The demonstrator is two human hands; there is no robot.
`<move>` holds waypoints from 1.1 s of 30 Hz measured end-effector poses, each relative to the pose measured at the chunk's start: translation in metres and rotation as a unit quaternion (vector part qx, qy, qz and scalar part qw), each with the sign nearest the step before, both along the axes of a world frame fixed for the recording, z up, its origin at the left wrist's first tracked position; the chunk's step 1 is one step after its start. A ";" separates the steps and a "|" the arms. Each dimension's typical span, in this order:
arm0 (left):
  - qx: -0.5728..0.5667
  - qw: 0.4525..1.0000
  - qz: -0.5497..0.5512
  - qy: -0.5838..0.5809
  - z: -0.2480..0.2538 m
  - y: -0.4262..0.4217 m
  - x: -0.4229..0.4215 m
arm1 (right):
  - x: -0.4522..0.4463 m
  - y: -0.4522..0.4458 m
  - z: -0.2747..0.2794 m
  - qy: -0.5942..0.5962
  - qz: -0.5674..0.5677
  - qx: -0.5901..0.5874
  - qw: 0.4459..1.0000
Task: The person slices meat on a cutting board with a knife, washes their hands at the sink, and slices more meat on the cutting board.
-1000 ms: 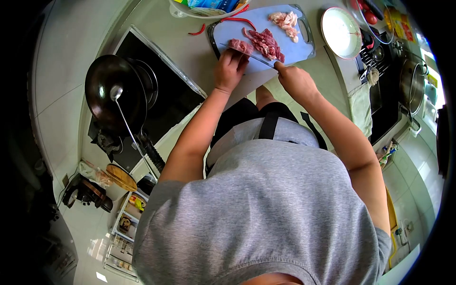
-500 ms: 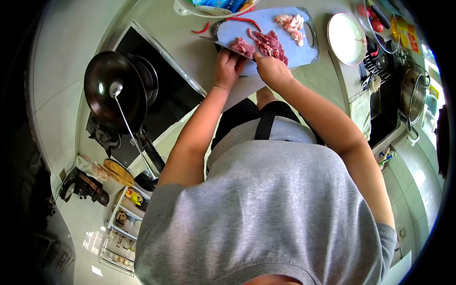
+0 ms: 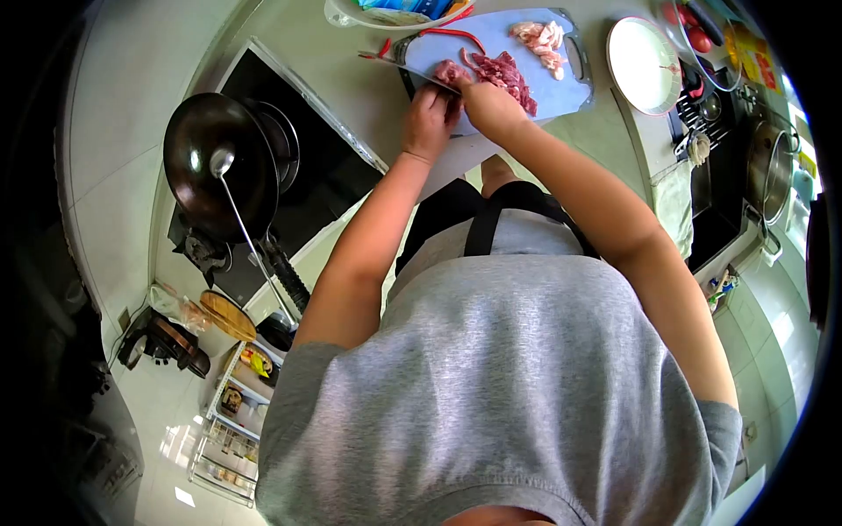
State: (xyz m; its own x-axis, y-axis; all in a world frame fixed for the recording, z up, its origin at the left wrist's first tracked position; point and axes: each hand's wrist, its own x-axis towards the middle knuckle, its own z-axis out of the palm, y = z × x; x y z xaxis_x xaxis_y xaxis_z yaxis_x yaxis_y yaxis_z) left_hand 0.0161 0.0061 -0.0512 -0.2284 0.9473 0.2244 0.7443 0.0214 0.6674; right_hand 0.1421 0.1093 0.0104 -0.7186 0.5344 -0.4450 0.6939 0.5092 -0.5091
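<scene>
A blue cutting board [image 3: 491, 28] with dark handles lies on the counter. My right hand [image 3: 491, 110] is closed round the handle end of a knife [image 3: 403, 67], whose blade points left across the board's near left corner. Beside the blade, my left hand [image 3: 430, 121] has its fingers curled against a small chunk of red meat [image 3: 450, 72]. Cut red meat [image 3: 503, 77] lies in a pile just right of the chunk. Pale, fatty pieces [image 3: 542, 44] sit at the board's far right. A red chili [image 3: 454, 33] rests along the far left edge.
Left is a wok [image 3: 206, 175] with a metal ladle [image 3: 223, 161] over a dark cooktop [image 3: 307, 145]. Beyond the board stands a bowl with blue packaging [image 3: 399, 12]. A white plate [image 3: 643, 66] and a glass bowl with tomatoes [image 3: 699, 39] are right.
My right hand and the knife have moved left, bringing the blade over the board's left corner. The left hand stays by the meat chunk. The whole view has shifted slightly.
</scene>
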 end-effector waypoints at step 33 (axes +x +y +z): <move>-0.060 0.992 0.110 -0.033 0.006 0.012 0.034 | 0.040 0.005 0.012 -0.069 -0.065 -0.039 0.995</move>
